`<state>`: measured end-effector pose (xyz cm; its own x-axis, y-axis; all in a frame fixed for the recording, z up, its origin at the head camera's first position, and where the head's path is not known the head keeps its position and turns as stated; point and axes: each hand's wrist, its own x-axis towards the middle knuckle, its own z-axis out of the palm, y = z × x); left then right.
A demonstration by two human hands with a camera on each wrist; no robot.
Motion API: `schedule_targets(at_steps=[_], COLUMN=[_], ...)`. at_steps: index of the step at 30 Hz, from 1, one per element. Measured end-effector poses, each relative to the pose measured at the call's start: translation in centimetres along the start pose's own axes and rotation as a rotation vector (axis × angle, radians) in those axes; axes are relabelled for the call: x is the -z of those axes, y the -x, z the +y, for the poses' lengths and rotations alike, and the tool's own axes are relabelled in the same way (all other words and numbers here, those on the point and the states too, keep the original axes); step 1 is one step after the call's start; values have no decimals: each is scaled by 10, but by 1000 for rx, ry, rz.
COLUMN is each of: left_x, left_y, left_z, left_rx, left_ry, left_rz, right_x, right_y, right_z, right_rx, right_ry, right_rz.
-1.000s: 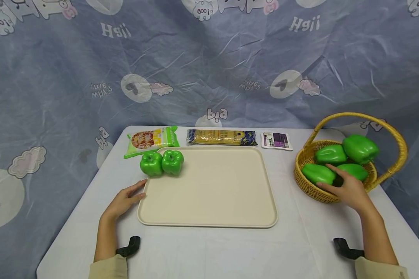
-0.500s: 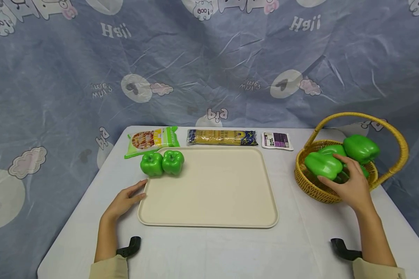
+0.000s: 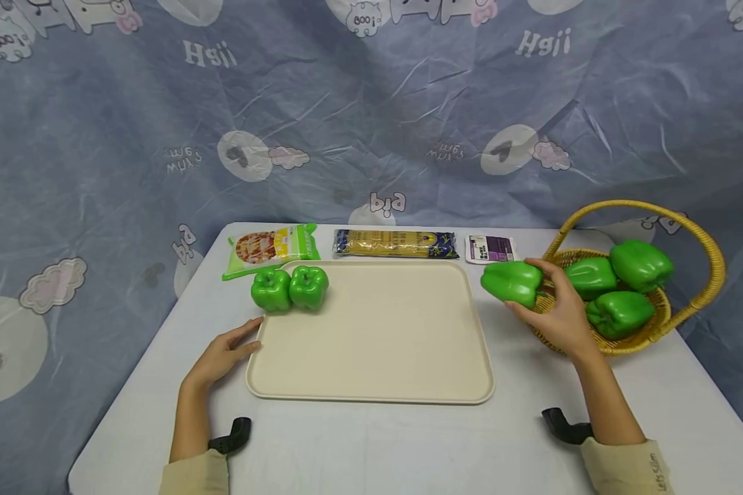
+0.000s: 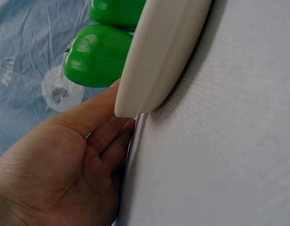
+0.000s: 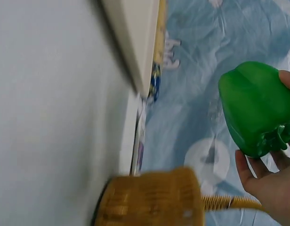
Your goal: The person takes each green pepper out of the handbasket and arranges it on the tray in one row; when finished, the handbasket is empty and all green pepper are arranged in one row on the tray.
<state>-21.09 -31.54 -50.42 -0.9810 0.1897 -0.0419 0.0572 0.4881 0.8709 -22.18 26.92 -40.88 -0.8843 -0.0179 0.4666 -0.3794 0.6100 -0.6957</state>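
My right hand (image 3: 558,313) holds a green bell pepper (image 3: 512,282) in the air, just left of the wicker basket (image 3: 566,349). In the right wrist view the fingers and thumb grip this pepper (image 5: 258,106) near its stem end. Several more green bell peppers, among them a front one (image 3: 620,314), lie in the basket. My left hand (image 3: 219,356) touches the left edge of the cream tray (image 3: 371,330) with relaxed fingers. Two green bell peppers (image 3: 308,287) stand side by side at the tray's back left corner; the left wrist view shows them beyond the rim (image 4: 154,61).
Along the table's back edge lie a green food packet (image 3: 272,249), a long yellow and blue pasta packet (image 3: 396,243) and a small purple and white packet (image 3: 490,249). A tall handle (image 3: 640,203) arches over the basket. A blue printed cloth (image 3: 371,103) hangs behind the table.
My right hand has lifted a bell pepper out of the basket and moved it left, toward the tray's right edge. The left hand and the tray stay where they were.
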Motion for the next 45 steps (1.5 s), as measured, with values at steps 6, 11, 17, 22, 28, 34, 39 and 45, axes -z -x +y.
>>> schedule_targets(at_steps=[6, 11, 17, 22, 28, 34, 39, 45], left_x=[-1, -1, 0, 0, 1, -1, -1, -1], left_y=[-2, -3, 2, 8, 3, -1, -1, -2], left_z=[-2, -4, 12, 29, 10, -3, -2, -3], left_rx=[-3, -6, 8, 7, -8, -19, -11, -11], left_ry=[-9, -24, -10, -3, -26, -42, -47, -36], left_rz=[7, 13, 9, 10, 15, 23, 24, 28], right_x=[-39, -71, -106, -130, -161, -188, -201, -209], right_y=[-18, -31, -44, -53, -64, -68, -68, -66], right_z=[-28, -48, -68, -82, -91, -83, -79, -76], right_rx=[105, 164, 205, 220, 202, 165, 142, 122], right_ry=[5, 6, -80, -128, -95, 6, 97, 145], right_rz=[-54, -104, -163, -193, -243, -294, -341, -401])
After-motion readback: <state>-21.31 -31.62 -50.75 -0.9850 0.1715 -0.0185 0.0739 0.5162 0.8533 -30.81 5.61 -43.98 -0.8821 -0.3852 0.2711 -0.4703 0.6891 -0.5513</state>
